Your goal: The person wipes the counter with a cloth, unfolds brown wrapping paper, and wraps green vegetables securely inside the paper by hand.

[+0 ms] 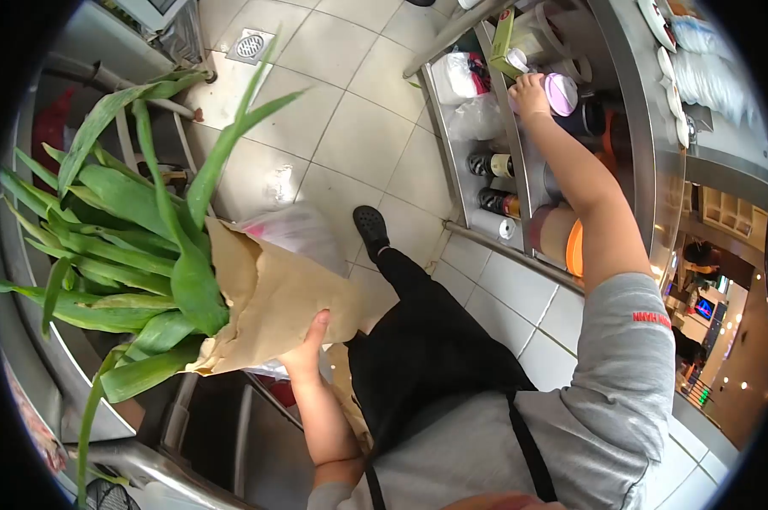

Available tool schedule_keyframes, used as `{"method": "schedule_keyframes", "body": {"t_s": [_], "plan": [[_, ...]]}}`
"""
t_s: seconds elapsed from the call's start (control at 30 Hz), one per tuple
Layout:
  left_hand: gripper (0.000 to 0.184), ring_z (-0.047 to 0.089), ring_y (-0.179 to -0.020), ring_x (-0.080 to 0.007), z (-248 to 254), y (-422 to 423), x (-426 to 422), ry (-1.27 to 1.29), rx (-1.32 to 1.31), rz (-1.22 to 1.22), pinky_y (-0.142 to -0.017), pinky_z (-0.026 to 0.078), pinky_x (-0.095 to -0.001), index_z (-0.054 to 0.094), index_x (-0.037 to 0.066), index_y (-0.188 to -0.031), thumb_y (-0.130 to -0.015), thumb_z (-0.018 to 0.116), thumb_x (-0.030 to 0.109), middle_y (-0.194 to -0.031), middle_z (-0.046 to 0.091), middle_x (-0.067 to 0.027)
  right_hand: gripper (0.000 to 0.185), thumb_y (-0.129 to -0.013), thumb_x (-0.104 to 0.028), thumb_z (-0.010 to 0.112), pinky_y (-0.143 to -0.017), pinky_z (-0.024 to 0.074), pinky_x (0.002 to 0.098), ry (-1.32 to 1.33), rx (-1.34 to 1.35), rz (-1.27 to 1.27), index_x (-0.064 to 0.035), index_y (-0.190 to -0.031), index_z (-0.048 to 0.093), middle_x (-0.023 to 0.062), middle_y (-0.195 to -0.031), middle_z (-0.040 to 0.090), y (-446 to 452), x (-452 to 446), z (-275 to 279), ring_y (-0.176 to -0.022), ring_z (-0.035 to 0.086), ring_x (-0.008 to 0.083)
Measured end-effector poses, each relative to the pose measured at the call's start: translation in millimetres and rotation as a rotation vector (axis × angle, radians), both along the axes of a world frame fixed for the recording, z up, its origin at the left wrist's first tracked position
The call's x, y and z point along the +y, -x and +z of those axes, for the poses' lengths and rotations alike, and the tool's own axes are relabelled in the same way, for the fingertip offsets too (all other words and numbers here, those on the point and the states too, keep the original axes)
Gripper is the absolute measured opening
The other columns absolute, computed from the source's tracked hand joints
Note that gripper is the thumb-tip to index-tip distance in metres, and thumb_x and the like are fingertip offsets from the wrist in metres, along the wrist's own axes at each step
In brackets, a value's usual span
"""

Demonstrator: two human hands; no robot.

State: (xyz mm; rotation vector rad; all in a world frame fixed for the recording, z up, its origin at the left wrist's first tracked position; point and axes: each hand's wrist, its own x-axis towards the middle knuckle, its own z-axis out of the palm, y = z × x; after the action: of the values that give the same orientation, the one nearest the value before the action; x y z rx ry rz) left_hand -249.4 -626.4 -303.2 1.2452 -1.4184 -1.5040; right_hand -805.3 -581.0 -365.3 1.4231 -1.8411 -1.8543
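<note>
My left hand (pixel 303 353) holds a large bundle of leeks (pixel 138 246) wrapped in brown paper (pixel 278 293). The thumb lies on top of the paper; the other fingers are hidden beneath it. Long green leaves spill out of the open end to the left. My right hand (pixel 531 95) reaches into the steel shelf unit at the upper right. Its fingers are bent over a lilac-lidded container (pixel 561 93), beside a green box (pixel 501 41) and a small white cap (pixel 517 59).
Below the shelf's upper tier stand dark bottles (pixel 496 201) and a white roll (pixel 491 224). An orange-rimmed tub (pixel 574 248) is near my right forearm. A plastic bag (pixel 295 234) sits behind the leeks. The tiled floor (pixel 341 127) has a drain (pixel 250 45). Steel rails (pixel 172 416) run at lower left.
</note>
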Motion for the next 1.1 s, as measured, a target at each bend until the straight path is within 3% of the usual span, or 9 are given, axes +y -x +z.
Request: {"method": "schedule_keyframes", "body": {"t_s": [0.23, 0.33, 0.37, 0.47, 0.53, 0.57, 0.7, 0.9, 1.1], "plan": [[0.065, 0.048, -0.107, -0.0244, -9, 9, -9, -0.094, 0.143, 0.045, -0.095, 0.036, -0.0365, 0.04, -0.006, -0.122, -0.067, 0.073, 0.003, -0.119, 0.048, -0.0145, 0.032, -0.087, -0.024, 0.044, -0.094, 0.0279, 0.0541, -0.033, -0.05, -0.058, -0.0141, -0.117, 0.051, 0.0095, -0.115, 0.05, 16, 39, 7, -0.113, 0.042, 0.0281], [0.064, 0.048, -0.106, -0.0243, -10, 6, -5, -0.128, 0.097, 0.075, -0.094, 0.037, -0.0361, 0.042, -0.006, -0.121, -0.067, 0.074, 0.004, -0.117, 0.049, -0.0143, 0.031, -0.086, -0.02, 0.043, -0.094, 0.0307, 0.0506, 0.357, -0.112, -0.107, -0.0108, -0.114, 0.051, 0.0101, -0.112, 0.051, 13, 27, -2, -0.11, 0.045, 0.0281], [0.062, 0.05, -0.105, -0.024, -8, 7, -6, -0.146, 0.084, 0.085, -0.093, 0.038, -0.0354, 0.044, -0.005, -0.119, -0.066, 0.075, 0.005, -0.115, 0.051, -0.014, 0.024, -0.085, -0.016, 0.042, -0.087, 0.0402, 0.0468, 0.576, -0.228, -0.158, -0.0074, -0.105, 0.054, 0.012, -0.109, 0.053, 17, 16, -2, -0.104, 0.05, 0.0298], [0.058, 0.051, -0.102, -0.0236, -4, 14, -11, -0.154, 0.037, 0.084, -0.091, 0.04, -0.0345, 0.048, -0.005, -0.116, -0.066, 0.075, 0.004, -0.112, 0.053, -0.0137, 0.018, -0.082, -0.012, 0.045, -0.077, 0.047, 0.0447, 0.976, -0.334, -0.313, -0.006, -0.096, 0.055, 0.0153, -0.1, 0.056, 31, -8, 4, -0.094, 0.056, 0.0339], [0.057, 0.052, -0.101, -0.0236, -3, 18, -10, -0.16, 0.004, 0.084, -0.091, 0.04, -0.0343, 0.048, -0.006, -0.116, -0.066, 0.075, 0.003, -0.112, 0.053, -0.0136, 0.015, -0.077, -0.008, 0.047, -0.074, 0.0484, 0.0436, 1.331, -0.419, -0.149, -0.0027, -0.089, 0.055, 0.0218, -0.094, 0.058, 53, -13, 20, -0.088, 0.057, 0.0382], [0.057, 0.052, -0.1, -0.0237, -3, 20, -11, -0.165, -0.006, 0.087, -0.091, 0.04, -0.0343, 0.048, -0.006, -0.116, -0.066, 0.075, 0.003, -0.112, 0.053, -0.0135, 0.021, -0.074, -0.008, 0.048, -0.076, 0.0478, 0.0419, 1.474, -0.474, -0.378, 0.0007, -0.092, 0.055, 0.0249, -0.092, 0.06, 56, -16, 38, -0.088, 0.057, 0.0387], [0.066, 0.047, -0.109, -0.0244, -19, 19, -12, -0.241, -0.109, -0.004, -0.095, 0.036, -0.0353, 0.038, -0.006, -0.123, -0.068, 0.072, 0.004, -0.12, 0.046, -0.0142, 0.027, -0.072, -0.012, 0.052, -0.075, 0.047, 0.0408, 1.824, -0.207, -0.354, -0.0018, -0.095, 0.059, 0.0236, -0.089, 0.061, 133, 12, 66, -0.084, 0.06, 0.0375], [0.068, 0.047, -0.109, -0.0248, -31, 49, -11, -0.352, -0.09, 0.063, -0.095, 0.036, -0.0352, 0.038, -0.006, -0.124, -0.066, 0.072, 0.006, -0.12, 0.046, -0.014, 0.025, -0.073, -0.011, 0.051, -0.073, 0.0474, 0.0398, 1.865, -0.31, -0.736, -0.0011, -0.095, 0.059, 0.0215, -0.088, 0.061, 208, 34, 45, -0.081, 0.06, 0.0353], [0.055, 0.054, -0.096, -0.0224, -45, 66, -12, -0.394, -0.064, 0.004, -0.087, 0.043, -0.0331, 0.05, -0.003, -0.112, -0.064, 0.076, 0.001, -0.107, 0.055, -0.0116, 0.024, -0.075, -0.01, 0.05, -0.072, 0.0478, 0.0387, 1.895, -0.408, -0.823, -0.0004, -0.095, 0.058, 0.0194, -0.086, 0.061, 234, 28, 30, -0.078, 0.06, 0.0332]]}}
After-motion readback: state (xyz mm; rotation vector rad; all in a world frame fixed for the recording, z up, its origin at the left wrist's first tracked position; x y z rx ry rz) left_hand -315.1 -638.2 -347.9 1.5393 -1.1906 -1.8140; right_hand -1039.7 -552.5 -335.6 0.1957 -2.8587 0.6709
